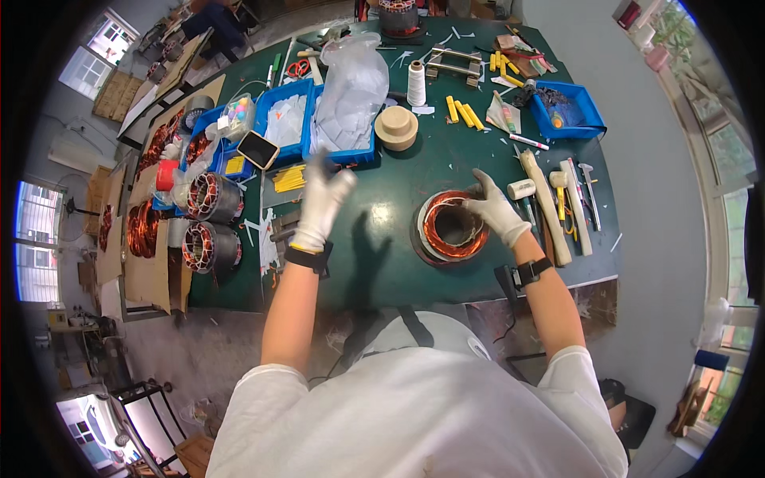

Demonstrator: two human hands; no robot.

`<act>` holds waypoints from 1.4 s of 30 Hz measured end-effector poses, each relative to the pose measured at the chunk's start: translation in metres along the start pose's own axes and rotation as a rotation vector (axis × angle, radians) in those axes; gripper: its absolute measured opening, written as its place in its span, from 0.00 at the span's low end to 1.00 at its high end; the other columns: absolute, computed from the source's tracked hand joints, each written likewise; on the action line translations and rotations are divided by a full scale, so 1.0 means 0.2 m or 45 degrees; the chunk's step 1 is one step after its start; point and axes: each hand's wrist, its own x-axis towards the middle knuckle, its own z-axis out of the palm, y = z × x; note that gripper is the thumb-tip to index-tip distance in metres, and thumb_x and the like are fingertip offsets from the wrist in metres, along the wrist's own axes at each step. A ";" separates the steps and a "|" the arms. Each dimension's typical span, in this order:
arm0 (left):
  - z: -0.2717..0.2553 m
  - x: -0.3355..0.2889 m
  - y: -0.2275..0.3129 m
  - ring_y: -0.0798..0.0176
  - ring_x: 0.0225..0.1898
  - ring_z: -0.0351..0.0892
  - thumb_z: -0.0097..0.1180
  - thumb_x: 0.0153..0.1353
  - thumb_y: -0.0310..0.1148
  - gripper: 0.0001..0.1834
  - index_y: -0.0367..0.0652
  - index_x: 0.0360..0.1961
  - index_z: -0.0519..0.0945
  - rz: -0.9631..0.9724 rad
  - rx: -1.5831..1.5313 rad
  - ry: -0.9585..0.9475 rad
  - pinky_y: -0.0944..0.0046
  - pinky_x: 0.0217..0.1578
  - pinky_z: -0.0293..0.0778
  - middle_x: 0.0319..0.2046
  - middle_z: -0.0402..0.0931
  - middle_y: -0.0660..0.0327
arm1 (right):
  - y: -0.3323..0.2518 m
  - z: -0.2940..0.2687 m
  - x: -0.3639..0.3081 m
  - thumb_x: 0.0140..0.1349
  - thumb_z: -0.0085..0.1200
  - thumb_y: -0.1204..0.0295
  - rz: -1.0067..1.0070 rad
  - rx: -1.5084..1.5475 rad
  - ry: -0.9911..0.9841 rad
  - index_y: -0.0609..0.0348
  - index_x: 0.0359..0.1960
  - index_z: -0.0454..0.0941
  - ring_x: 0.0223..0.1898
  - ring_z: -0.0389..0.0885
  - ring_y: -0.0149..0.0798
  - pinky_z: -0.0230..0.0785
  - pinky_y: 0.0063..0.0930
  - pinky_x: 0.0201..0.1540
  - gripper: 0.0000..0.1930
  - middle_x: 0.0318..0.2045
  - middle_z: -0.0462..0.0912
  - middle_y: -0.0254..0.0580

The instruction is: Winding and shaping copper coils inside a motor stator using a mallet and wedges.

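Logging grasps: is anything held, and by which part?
Right-hand grip is at the right rim of the copper-wound ring; whether it holds cannot be told. Left-hand grip: too blurred to tell.

A motor-winding workshop: copper-wound stators (432, 229), a white-headed mallet (522, 190) and a caliper (591, 191) on the green tabletop (374, 275).

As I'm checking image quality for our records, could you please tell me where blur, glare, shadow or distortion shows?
Head view: the left hand is smeared at its upper end; head view: a pale glare spot and a dark shadow lie on the green table; head view: the far-left window looks washed out, and the corners go black.
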 end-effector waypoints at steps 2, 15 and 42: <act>0.04 -0.06 -0.13 0.47 0.71 0.51 0.71 0.44 0.51 0.60 0.34 0.70 0.50 -0.043 0.395 -0.793 0.54 0.69 0.49 0.69 0.53 0.42 | -0.10 0.01 0.03 0.60 0.53 0.69 -0.135 -0.389 0.067 0.62 0.60 0.68 0.51 0.78 0.50 0.68 0.38 0.55 0.25 0.48 0.80 0.55; 0.80 -0.14 -0.06 0.45 0.49 0.73 0.63 0.39 0.38 0.24 0.49 0.43 0.81 0.754 0.343 -1.035 0.54 0.53 0.68 0.45 0.77 0.51 | -0.54 0.08 -0.42 0.57 0.52 0.79 -0.646 -0.720 0.299 0.62 0.38 0.82 0.37 0.81 0.54 0.73 0.39 0.41 0.09 0.33 0.83 0.53; 0.57 -0.21 -0.07 0.38 0.68 0.53 0.68 0.41 0.58 0.59 0.44 0.70 0.53 0.780 0.789 -0.800 0.42 0.66 0.51 0.66 0.55 0.43 | -0.51 0.21 -0.36 0.61 0.53 0.63 -0.473 -1.141 0.188 0.54 0.30 0.73 0.20 0.80 0.50 0.71 0.47 0.26 0.09 0.18 0.79 0.47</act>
